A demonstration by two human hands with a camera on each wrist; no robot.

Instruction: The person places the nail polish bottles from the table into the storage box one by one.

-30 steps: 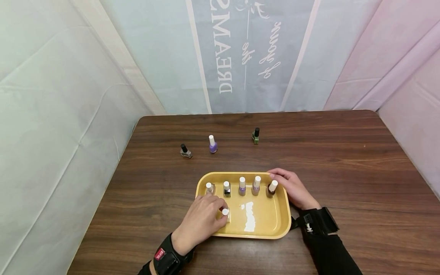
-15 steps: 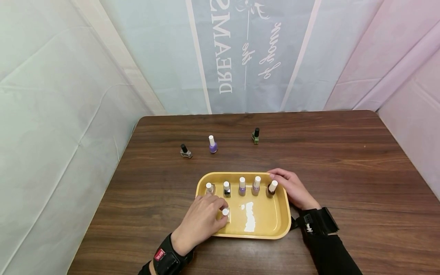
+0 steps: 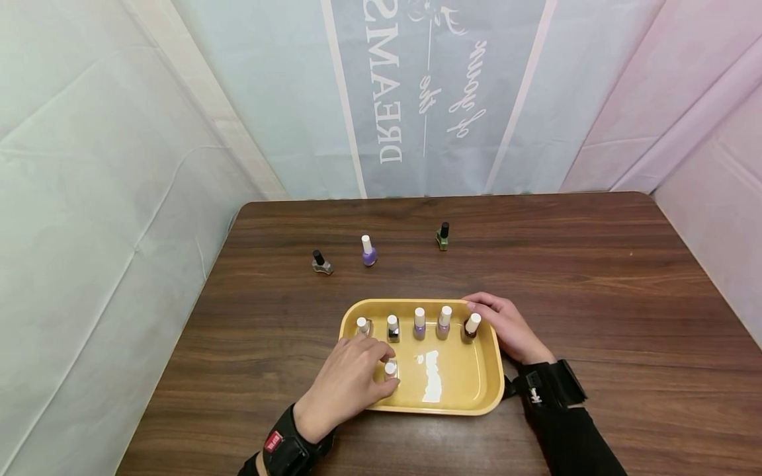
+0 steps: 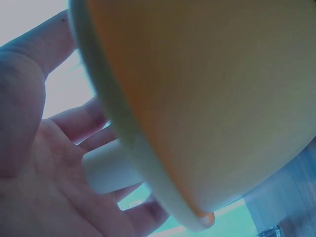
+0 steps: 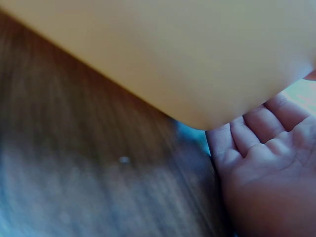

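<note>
Near the near-left corner of a yellow tray, the left hand has thumb and fingers parted around a white-capped bottle; contact cannot be told. The right hand grips the tray's far-right corner. Five more bottles line its far edge.

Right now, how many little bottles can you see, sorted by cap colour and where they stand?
White-capped bottles in the yellow tray: 6
White-capped purple bottle on the table: 1
Black-capped bottles on the table: 2
Total in view: 9
</note>
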